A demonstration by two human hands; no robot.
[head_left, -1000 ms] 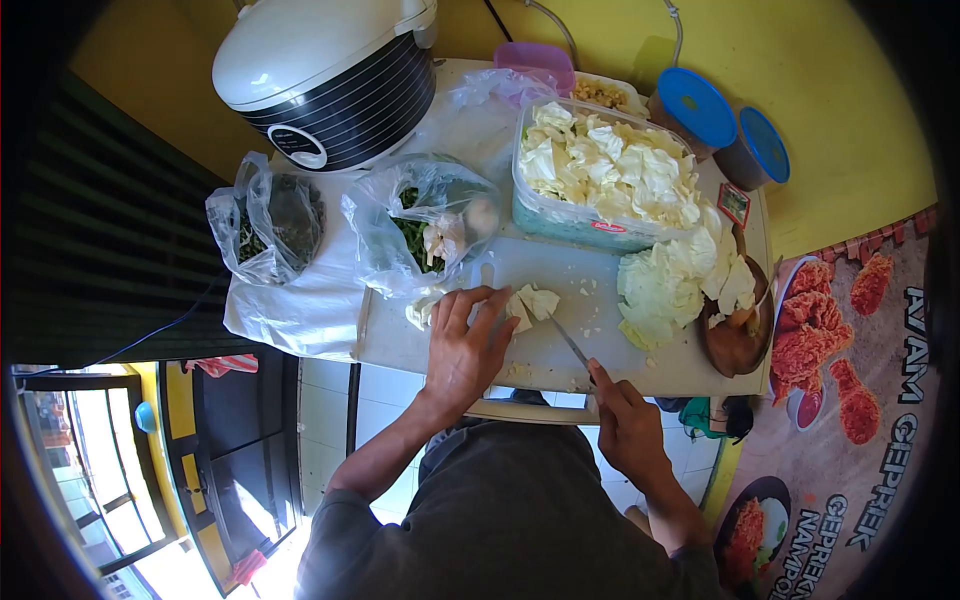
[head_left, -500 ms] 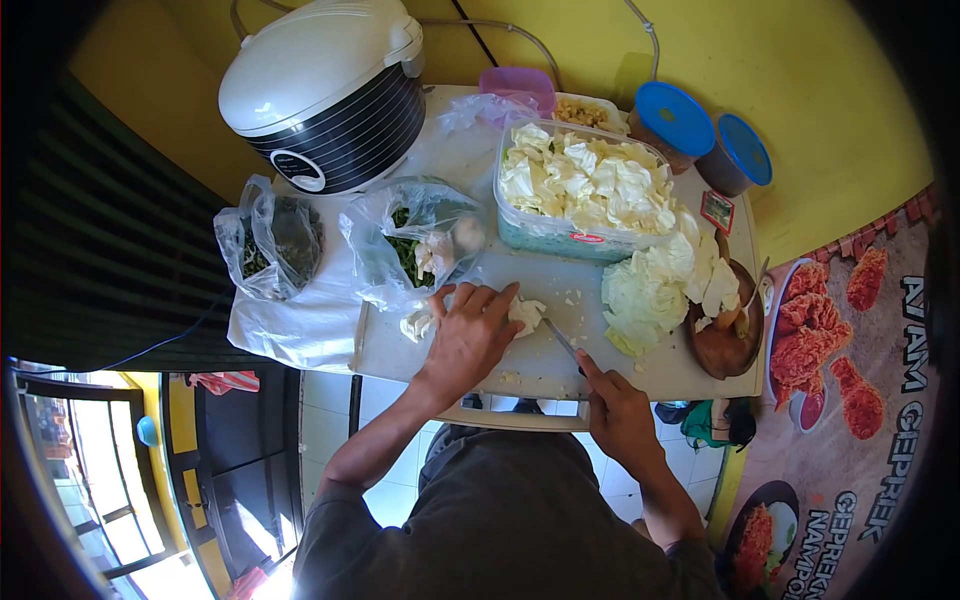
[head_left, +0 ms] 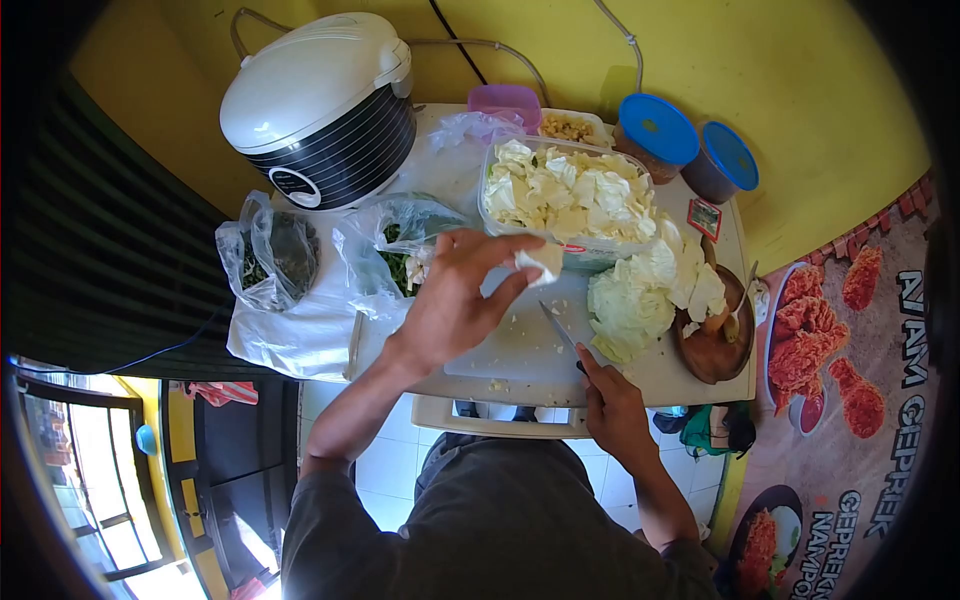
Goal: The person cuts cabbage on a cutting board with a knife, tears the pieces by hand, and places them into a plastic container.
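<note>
My left hand (head_left: 460, 295) is raised over the white cutting board (head_left: 480, 365), its thumb and fingers closed on a piece of cabbage (head_left: 541, 264). Just beyond it stands a clear plastic container (head_left: 598, 257) heaped with cut cabbage (head_left: 575, 190). In my right hand (head_left: 615, 408) is a knife (head_left: 560, 327), its blade low over the board and pointing away from me. Small cabbage bits lie around the blade. To the right of the knife rests a larger part of a cabbage (head_left: 630, 308), with loose leaves beside it.
Plastic bags of greens (head_left: 265, 255) (head_left: 375, 250) lie on the left, below a rice cooker (head_left: 325, 110). Blue-lidded tubs (head_left: 658, 128) and a purple bowl (head_left: 505, 102) stand along the wall. A brown mortar (head_left: 712, 355) sits at the table's right edge.
My left hand has lifted off the board with the cabbage piece and moved toward the container. The knife in my right hand stays low over the board, apart from the cabbage piece.
</note>
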